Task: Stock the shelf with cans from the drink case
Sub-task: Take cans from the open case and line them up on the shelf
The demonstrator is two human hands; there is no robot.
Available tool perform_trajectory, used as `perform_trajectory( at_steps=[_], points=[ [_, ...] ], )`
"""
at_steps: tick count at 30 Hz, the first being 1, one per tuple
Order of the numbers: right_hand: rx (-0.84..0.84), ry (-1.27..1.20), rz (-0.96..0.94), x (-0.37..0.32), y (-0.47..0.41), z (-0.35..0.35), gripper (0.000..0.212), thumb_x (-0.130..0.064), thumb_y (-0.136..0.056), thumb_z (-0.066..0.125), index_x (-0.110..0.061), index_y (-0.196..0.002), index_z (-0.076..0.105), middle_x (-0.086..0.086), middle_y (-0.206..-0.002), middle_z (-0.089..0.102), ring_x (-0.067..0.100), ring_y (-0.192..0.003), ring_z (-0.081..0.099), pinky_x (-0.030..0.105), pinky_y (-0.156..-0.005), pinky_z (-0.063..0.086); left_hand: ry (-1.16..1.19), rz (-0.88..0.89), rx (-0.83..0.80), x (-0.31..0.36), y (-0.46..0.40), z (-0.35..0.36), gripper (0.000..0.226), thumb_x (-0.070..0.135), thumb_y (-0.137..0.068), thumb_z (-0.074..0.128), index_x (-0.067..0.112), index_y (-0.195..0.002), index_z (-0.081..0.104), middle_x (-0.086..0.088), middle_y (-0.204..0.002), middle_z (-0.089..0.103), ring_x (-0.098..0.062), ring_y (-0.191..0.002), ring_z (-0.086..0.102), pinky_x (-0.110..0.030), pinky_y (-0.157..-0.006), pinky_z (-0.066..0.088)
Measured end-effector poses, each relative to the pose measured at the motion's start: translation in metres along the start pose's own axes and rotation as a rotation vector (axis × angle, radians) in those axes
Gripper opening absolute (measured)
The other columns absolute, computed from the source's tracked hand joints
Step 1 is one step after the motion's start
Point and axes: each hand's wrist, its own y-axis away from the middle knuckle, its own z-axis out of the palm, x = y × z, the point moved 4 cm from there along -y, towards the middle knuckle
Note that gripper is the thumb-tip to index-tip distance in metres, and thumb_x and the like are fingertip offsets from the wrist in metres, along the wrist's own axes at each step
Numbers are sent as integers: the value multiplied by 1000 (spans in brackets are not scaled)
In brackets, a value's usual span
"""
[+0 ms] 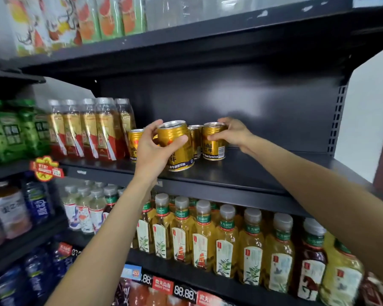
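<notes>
The left hand [155, 149] covers part of the gold can [178, 146] it grips and hides most of a can behind [135, 143]. Top-shelf bottles [75, 23] are blurred and cut off; the price tags [184, 291] below are unreadable.

Bottled teas with red and gold labels [91, 129] stand on a dark rack; yellow tea bottles [226, 241] line the row below, above digital price tags [184, 291].

Cans [213, 141] stand on the shelf [241, 171], right of bottles [91, 129].
</notes>
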Motion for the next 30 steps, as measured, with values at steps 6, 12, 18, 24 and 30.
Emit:
perform_trajectory(
  at_steps=[6,12,18,24,30],
  points=[
    [-152,78,-41,-1,-17,13,40,-5,-75,74,-13,-111,59,9,-110,65,23,-106,61,38,-96,49,-38,4,-1,-15,-15,-7,64,33,-66,82,23,-123,53,4,-117,61,-7,-106,59,-18,-80,50],
    [-195,114,9,12,-31,13,73,-8,-76,74,-12,-140,40,12,-131,53,26,-119,53,41,-102,45,-39,-12,-23,-21,-18,0,63,31,-67,81,24,-123,53,3,-119,59,-9,-109,57,-25,-85,52],
    [-30,362,-106,8,-24,7,66,-17,-81,71,-19,-140,40,12,-141,33,26,-127,42,34,-107,37,-120,13,-43,-20,-22,29,65,38,-65,83,23,-122,53,7,-117,57,-7,-109,53,-19,-85,46],
    [-21,16,-203,-20,24,-11,25,-6,-91,46,-20,-106,60,7,-110,60,17,-92,59,26,-72,52,-470,143,22,-16,-23,63,70,56,-64,78,21,-120,54,5,-116,63,-9,-105,56,-20,-82,41],
    [-71,123,-193,-16,38,-4,40,-23,-85,68,-9,-121,58,6,-115,60,19,-100,62,32,-77,58,-657,268,-28,-26,-23,80,73,55,-67,76,16,-123,54,-4,-120,62,-21,-114,55,-29,-88,43]
  ],
)
